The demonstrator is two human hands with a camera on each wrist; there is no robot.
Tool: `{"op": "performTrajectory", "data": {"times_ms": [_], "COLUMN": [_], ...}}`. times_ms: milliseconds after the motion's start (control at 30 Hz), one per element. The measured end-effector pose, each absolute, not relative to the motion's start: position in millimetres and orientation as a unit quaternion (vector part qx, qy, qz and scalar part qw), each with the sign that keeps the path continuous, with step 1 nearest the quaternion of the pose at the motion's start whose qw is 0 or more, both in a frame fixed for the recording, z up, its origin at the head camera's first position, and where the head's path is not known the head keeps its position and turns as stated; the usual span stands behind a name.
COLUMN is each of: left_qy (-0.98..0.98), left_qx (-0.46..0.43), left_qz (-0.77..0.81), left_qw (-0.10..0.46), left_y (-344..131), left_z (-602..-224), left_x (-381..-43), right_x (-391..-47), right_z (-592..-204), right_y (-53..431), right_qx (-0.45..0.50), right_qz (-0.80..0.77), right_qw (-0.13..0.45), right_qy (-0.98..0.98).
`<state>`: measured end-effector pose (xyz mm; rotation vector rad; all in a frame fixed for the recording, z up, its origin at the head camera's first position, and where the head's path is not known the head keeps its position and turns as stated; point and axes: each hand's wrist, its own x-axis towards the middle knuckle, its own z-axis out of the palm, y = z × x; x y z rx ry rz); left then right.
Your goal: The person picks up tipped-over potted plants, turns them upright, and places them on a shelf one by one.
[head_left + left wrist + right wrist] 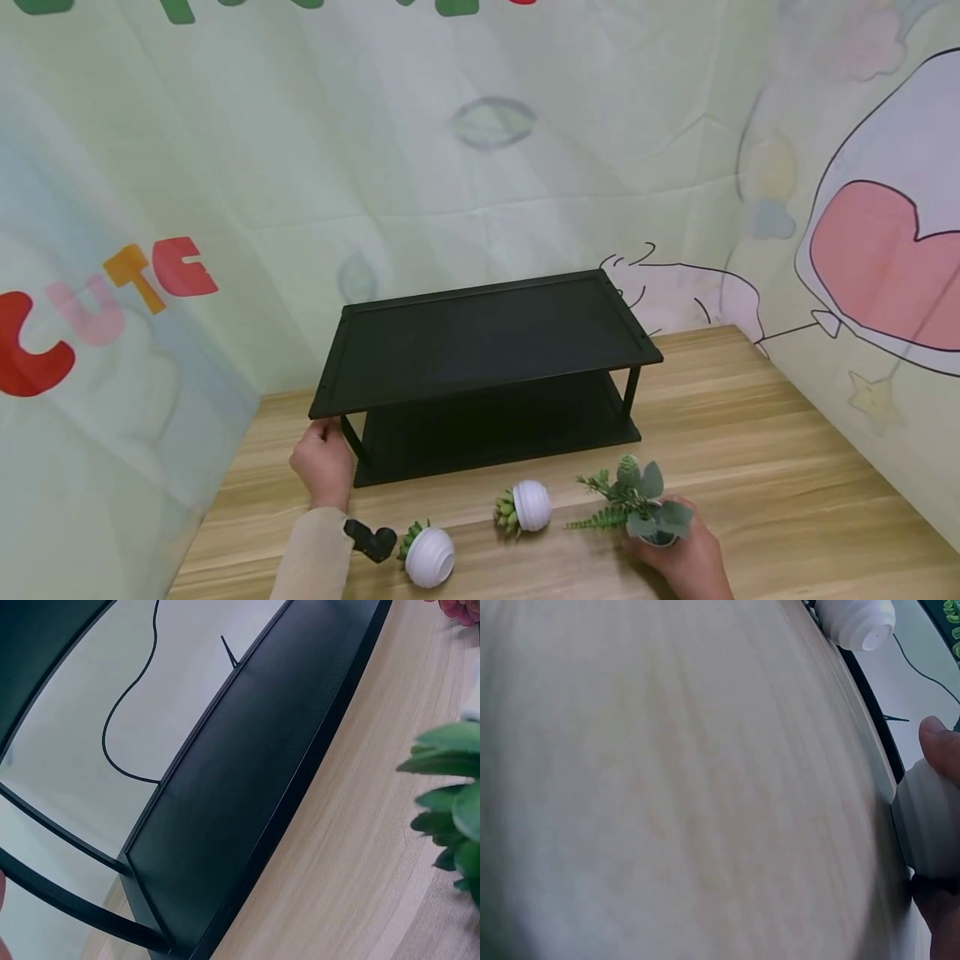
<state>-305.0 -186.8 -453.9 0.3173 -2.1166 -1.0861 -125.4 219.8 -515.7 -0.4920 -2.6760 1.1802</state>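
A black two-tier shelf (487, 333) stands on the wooden table. At its left end my left hand (324, 462) grips the shelf just under the corner of the top board, beside a leg (75, 900); part of the fingers is hidden there. My right hand (686, 554) holds a potted plant (637, 500) with mixed green leaves, in front of the shelf's right end. Its thumb (941, 746) and a finger wrap the white pot (930, 817). Between the hands, two small succulents in white pots lie on their sides, one nearer the middle (532, 505) and one farther left (430, 557).
The wooden tabletop (787, 483) stretches out to the right of the shelf. Printed cloth (480, 192) hangs behind and along both sides. A black wrist-camera mount (371, 540) sits on the left sleeve, close to the left succulent.
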Motion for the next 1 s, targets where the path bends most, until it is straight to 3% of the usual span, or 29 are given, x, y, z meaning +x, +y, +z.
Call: {"op": "performTrajectory", "data": {"times_ms": [367, 1000], "left_qy": [-0.824, -0.827], "left_qx": [0.128, 0.133], "left_qz": [-0.426, -0.431], "left_qw": [0.351, 0.337], "left_y": [-187.1, -185.9], "left_z": [-453.4, -451.3], "left_x": [-303.9, -302.1], "right_x": [-125.0, -118.4], "right_z": [-520.0, -516.0], "right_y": [217.4, 216.3], "right_qx": [-0.129, -0.183], "right_qz": [0.438, 0.434], "right_qw": [0.121, 0.074], "right_qy": [-0.881, -0.879]}}
